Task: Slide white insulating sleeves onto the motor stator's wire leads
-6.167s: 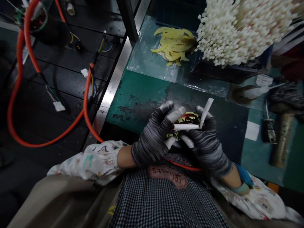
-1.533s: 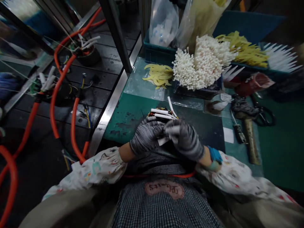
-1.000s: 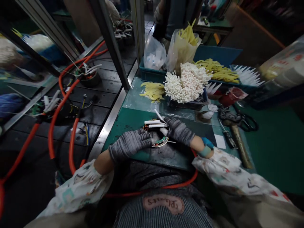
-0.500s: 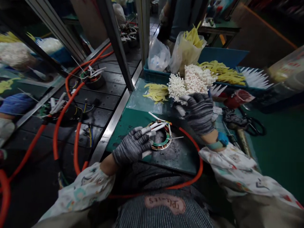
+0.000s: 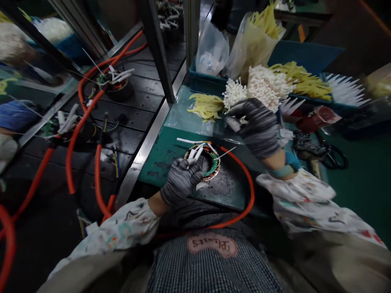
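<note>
A ring-shaped wound stator (image 5: 210,162) with green and copper windings and white sleeved leads lies on the green bench (image 5: 171,150). My left hand (image 5: 182,181), in a grey striped glove, is closed on the stator's near-left rim and its white leads. An orange cable (image 5: 248,183) loops from the stator toward my lap. My right hand (image 5: 255,125), also gloved, is raised over the bench beside a bunch of white tubes (image 5: 262,85), fingers curled at the bunch's lower edge; whether it holds a tube is not clear.
Yellow strips (image 5: 206,107) lie on clear plastic behind the stator. A blue bin (image 5: 210,83) holds bags and more yellow and white pieces. Scissors (image 5: 332,156) and tools lie at right. Left, a dark conveyor (image 5: 131,106) carries other stators with orange cables (image 5: 76,134).
The stator went from both hands at my lap down onto the bench. My right hand let go and rose to the white tube bunch; my left hand stayed on the stator.
</note>
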`<state>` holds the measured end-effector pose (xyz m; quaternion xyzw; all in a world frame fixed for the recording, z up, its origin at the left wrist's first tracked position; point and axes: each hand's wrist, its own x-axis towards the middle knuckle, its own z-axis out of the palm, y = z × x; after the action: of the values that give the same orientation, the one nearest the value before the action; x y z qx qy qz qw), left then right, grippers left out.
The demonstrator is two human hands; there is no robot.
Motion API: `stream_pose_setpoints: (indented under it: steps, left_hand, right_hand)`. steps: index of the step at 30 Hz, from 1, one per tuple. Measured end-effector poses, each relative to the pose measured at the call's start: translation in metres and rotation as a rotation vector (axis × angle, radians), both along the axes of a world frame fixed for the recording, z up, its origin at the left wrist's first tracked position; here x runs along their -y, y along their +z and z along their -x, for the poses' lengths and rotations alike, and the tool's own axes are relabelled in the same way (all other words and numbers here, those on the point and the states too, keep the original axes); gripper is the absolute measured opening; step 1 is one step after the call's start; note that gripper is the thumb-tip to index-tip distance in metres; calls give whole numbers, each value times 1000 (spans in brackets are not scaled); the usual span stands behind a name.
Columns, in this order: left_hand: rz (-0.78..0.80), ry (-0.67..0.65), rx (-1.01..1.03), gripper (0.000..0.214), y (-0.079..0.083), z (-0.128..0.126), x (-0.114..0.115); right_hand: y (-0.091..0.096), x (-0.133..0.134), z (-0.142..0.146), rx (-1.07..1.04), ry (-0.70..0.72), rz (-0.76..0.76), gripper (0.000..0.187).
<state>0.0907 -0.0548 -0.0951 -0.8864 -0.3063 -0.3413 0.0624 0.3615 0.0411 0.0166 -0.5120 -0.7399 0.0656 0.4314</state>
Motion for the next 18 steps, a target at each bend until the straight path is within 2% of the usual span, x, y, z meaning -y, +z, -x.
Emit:
stream_pose_setpoints:
  steps: [2, 4, 6, 8, 9, 10, 13, 15, 18]
  left_hand:
    - [72, -79, 13, 26, -3, 6, -6]
    - [142, -101, 34, 28, -7, 11, -10]
    - [173, -107, 54, 27, -12, 14, -11]
    - [195, -113, 48, 29, -14, 14, -10]
    - [203, -112, 39, 31, -14, 14, -10]
    - [209, -106, 33, 32, -13, 14, -9]
    - [185, -83, 63, 35, -7, 12, -7]
    - [154, -65, 95, 38, -2, 9, -6]
    - [151, -39, 102, 40, 4, 6, -4]
  right_hand:
    - [17, 30, -5, -224, -9, -47, 10]
    - [34, 64, -7, -458, -121, -44, 8]
    - [39, 94, -7, -498, -137, 113, 9]
    - [28, 115, -4, -406, -14, 274, 12]
    - [18, 123, -3, -363, 4, 297, 15]
    - [5, 128, 0, -326, -7, 291, 16]
    - [-25, 142, 11, -305, -177, 171, 13]
    - [-31, 155, 19, -370, -207, 139, 14]
    - [-29, 184, 25, -525, -121, 215, 13]
